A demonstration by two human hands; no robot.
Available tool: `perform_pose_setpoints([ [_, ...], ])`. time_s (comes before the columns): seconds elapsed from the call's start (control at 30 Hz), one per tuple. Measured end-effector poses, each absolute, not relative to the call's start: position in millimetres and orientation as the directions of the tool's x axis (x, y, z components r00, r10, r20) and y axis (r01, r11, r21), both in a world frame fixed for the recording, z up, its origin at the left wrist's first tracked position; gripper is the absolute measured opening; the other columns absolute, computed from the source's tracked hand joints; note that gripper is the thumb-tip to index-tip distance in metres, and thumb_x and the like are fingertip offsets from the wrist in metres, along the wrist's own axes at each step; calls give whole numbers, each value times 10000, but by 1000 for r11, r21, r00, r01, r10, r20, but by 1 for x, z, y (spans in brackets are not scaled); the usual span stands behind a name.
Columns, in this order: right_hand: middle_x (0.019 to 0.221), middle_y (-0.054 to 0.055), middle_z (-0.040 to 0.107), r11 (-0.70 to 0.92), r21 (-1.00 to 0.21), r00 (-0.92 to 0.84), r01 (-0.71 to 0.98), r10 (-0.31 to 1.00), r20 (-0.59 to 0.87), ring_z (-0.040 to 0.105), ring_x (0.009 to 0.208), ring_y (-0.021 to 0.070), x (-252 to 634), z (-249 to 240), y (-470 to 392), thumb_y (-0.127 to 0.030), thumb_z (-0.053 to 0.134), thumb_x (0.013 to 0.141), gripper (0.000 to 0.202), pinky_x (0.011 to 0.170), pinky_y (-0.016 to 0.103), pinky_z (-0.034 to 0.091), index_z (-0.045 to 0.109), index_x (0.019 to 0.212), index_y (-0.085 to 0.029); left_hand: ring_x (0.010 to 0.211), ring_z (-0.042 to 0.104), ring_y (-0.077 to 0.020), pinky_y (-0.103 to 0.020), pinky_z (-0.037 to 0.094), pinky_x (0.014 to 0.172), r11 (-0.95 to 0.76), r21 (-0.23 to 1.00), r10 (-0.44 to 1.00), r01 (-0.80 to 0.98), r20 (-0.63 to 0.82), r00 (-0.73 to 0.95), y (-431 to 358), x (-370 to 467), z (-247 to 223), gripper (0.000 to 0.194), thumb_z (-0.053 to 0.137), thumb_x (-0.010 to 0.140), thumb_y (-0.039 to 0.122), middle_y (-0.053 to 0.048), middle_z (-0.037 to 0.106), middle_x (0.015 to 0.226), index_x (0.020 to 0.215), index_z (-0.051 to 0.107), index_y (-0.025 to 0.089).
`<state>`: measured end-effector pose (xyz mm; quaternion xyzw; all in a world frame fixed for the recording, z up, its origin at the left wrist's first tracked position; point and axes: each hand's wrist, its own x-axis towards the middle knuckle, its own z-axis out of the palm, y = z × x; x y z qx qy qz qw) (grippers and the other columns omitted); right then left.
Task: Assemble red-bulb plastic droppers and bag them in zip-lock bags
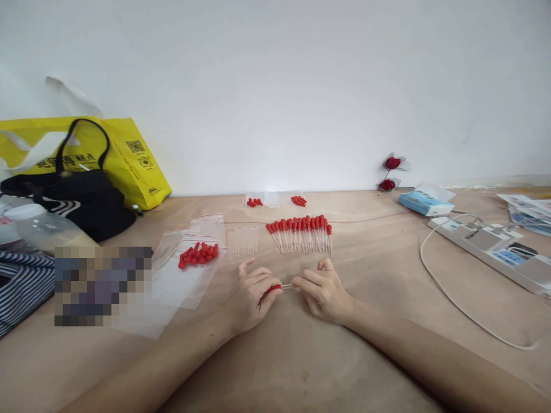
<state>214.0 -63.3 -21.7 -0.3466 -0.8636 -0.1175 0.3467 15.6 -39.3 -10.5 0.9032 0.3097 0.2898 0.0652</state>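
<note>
Between thumb and fingers, my left hand (pixel 253 295) pinches a red rubber bulb (pixel 274 288). A thin clear dropper tube (pixel 287 286) runs from that bulb to my right hand (pixel 325 292), whose fingertips are closed on its other end. Just beyond my hands lies a row of droppers with red bulbs (pixel 301 229), their clear tubes pointing towards me. Left of it are several bare clear tubes (pixel 243 241) side by side. A heap of loose red bulbs (pixel 198 255) rests on clear plastic zip bags (pixel 172 292).
Small bags with red bulbs (pixel 255 202) lie by the wall. To the left are a yellow bag (pixel 146 166), a black bag (pixel 99 206) and a plastic bottle (pixel 47 229). At right are a tissue pack (pixel 424 202), a power strip (pixel 531 272), a white cable (pixel 443 287) and red roses (pixel 392 164).
</note>
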Motion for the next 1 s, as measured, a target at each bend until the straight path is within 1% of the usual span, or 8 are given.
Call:
perform_pose_setpoints([
  [0.3,667,0,575,736,-70,-517,673,536,667,402,554,99,211,-22,-62,-103,393,789,193,612,305,208,575,823,-157,786,573,-139,-413,150,950,-811,290,582,508,482,655,-39,18,-10,152,432,836,235,31,649,690,772,568,210],
  [0.43,679,10,576,717,-78,-522,693,574,631,432,596,109,212,-21,-60,-158,392,832,201,623,304,223,588,873,-163,801,572,-144,-424,145,947,-780,304,623,547,466,628,-36,16,-6,145,440,831,237,26,661,736,793,579,221],
  [0.6,744,32,592,675,-34,-513,737,592,622,450,691,141,212,-20,-58,-153,426,817,225,635,310,226,596,958,-190,804,568,-147,-434,150,947,-767,271,638,581,422,644,-31,11,-3,146,434,834,233,32,658,753,822,578,244],
  [0.67,734,36,591,666,-25,-513,745,596,618,444,690,147,211,-21,-58,-169,442,814,209,627,311,228,600,949,-188,828,564,-158,-432,165,946,-764,253,637,594,440,633,-29,10,-4,136,440,830,241,23,657,782,844,576,250],
  [0.73,716,42,589,653,-38,-497,756,611,617,443,679,149,209,-23,-56,-174,444,815,192,618,308,233,606,918,-177,894,547,-186,-424,208,932,-724,244,662,645,508,551,-26,9,-6,166,460,817,270,-16,642,899,958,544,246],
  [0.8,710,44,593,613,-97,-432,784,651,624,456,677,151,206,-25,-52,-169,444,807,182,616,303,240,609,884,-171,972,512,-223,-415,267,904,-646,258,684,719,613,394,-22,7,-9,323,489,794,307,-72,587,1033,1103,456,218],
  [0.87,720,42,605,528,-209,-304,823,720,623,483,693,155,202,-25,-43,-166,445,794,184,626,297,250,602,890,-170,1012,482,-250,-411,305,882,-578,290,686,763,679,262,-18,5,-12,448,511,774,329,-108,535,1095,1177,372,188],
  [1.0,764,33,636,252,-445,18,859,855,518,545,760,173,189,-19,-14,-190,449,776,203,677,299,264,567,940,-170,985,492,-248,-408,333,868,-555,324,711,766,663,234,-12,0,-18,446,522,764,304,-96,536,1048,1162,357,190],
])
